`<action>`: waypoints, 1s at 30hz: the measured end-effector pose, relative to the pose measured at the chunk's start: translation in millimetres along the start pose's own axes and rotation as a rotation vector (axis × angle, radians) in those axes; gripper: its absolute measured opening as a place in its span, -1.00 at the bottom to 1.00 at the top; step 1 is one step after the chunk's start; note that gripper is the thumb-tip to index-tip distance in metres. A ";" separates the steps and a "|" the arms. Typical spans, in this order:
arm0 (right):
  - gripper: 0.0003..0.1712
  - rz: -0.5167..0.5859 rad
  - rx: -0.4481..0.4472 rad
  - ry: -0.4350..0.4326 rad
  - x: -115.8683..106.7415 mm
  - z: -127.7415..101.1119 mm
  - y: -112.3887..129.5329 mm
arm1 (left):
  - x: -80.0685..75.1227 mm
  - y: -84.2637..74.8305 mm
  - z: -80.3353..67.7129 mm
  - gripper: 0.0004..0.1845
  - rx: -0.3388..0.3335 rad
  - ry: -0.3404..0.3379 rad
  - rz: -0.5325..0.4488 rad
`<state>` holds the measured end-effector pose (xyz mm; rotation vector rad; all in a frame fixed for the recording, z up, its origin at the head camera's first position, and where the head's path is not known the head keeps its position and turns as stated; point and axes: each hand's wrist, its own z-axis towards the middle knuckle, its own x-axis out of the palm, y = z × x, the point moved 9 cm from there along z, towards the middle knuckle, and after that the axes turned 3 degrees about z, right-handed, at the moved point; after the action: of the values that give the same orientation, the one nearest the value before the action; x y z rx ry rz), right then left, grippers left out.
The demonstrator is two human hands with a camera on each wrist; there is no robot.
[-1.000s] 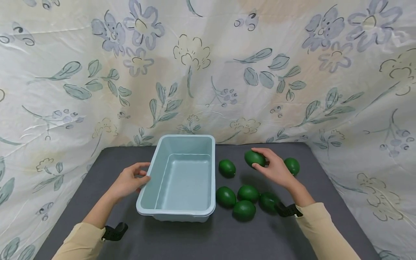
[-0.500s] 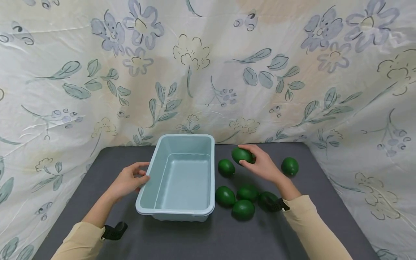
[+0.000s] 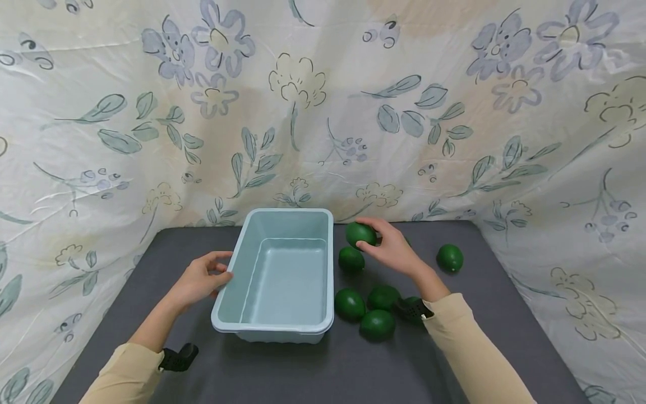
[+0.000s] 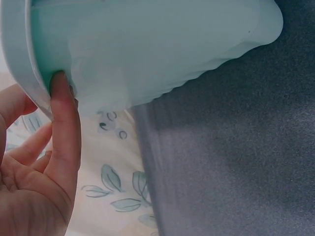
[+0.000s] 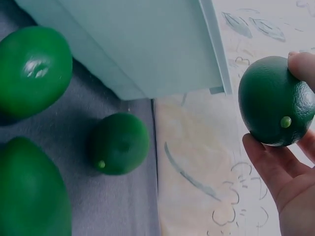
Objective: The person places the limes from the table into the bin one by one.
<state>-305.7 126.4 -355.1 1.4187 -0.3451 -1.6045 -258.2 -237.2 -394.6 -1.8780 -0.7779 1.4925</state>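
Observation:
A pale blue-green plastic basin [image 3: 287,327] stands on the grey table with nothing inside. My left hand [image 3: 197,281] pinches its left rim; in the left wrist view a finger presses just under the lip. Held between thumb and fingers of my right hand [image 3: 396,249] is a smooth dark green avocado [image 3: 360,235], raised beyond the basin's right side. The right wrist view shows a pale stem nub on this avocado [image 5: 273,103]. Below it on the table sits another avocado [image 3: 351,260], close to the basin wall.
Several more avocados lie right of the basin, among them a front one [image 3: 377,325] and one beside the basin [image 3: 350,304]. A single avocado [image 3: 450,258] sits farther right. Flowered cloth [image 3: 303,140] hangs behind the table's back edge.
My right hand has carried the avocado leftward and slightly up, toward the basin's right rim. The left hand and the basin have stayed in place.

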 end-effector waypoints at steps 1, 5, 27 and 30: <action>-0.40 0.003 -0.002 0.005 1.3 1.6 1.5 | 0.0 0.0 0.1 -0.40 -0.001 0.000 0.001; -0.40 0.014 -0.010 0.025 6.9 7.5 5.8 | -0.2 -0.4 0.2 -0.40 -0.004 -0.001 0.000; -0.42 0.044 -0.128 0.063 41.9 34.4 50.5 | 0.4 1.3 0.4 -0.40 -0.007 0.010 -0.014; -0.42 0.067 -0.151 0.070 47.0 36.3 59.2 | 0.6 1.6 0.6 -0.40 -0.010 0.012 -0.013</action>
<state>-306.5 46.1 -331.0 1.3308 -0.2231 -1.4908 -258.5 -237.7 -396.4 -1.8837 -0.7923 1.4711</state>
